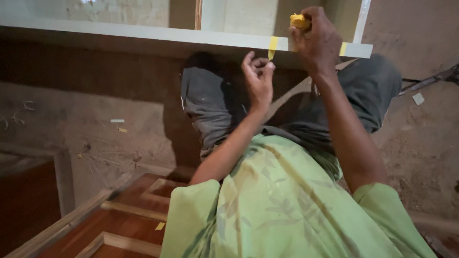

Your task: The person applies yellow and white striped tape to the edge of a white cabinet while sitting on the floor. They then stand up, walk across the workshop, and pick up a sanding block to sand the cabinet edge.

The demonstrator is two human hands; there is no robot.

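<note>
Yellow tape strip [273, 46] is sitting across the edge of a pale board [143, 33], hanging down a bit at approx 12 o'clock in view. L hand [258, 79] is reaching up just below it, fingers curling in w/ thumb and forefinger tips pinching toward the strip's lower end; can't tell if they're actually touching it. R hand [318, 40] is at 1 o'clock, up against the board, fingers clenching round a small yellow tape roll [300, 21]. A second yellow tape strip [343, 48] is showing just right of that hand, near the board's end.

Board is running from 10 o'clock across to 1 o'clock, wood frame above it. Person is wearing a pale green leaf-print shirt [287, 205], filling 6 o'clock, and grey trousers [215, 105], knees bent under the board. Dirt floor [95, 124] is spreading out at 9 o'clock w/ small scraps on it. Reddish panelled wooden door [119, 224] is lying flat at 7 o'clock, one bit of yellow tape on it.
</note>
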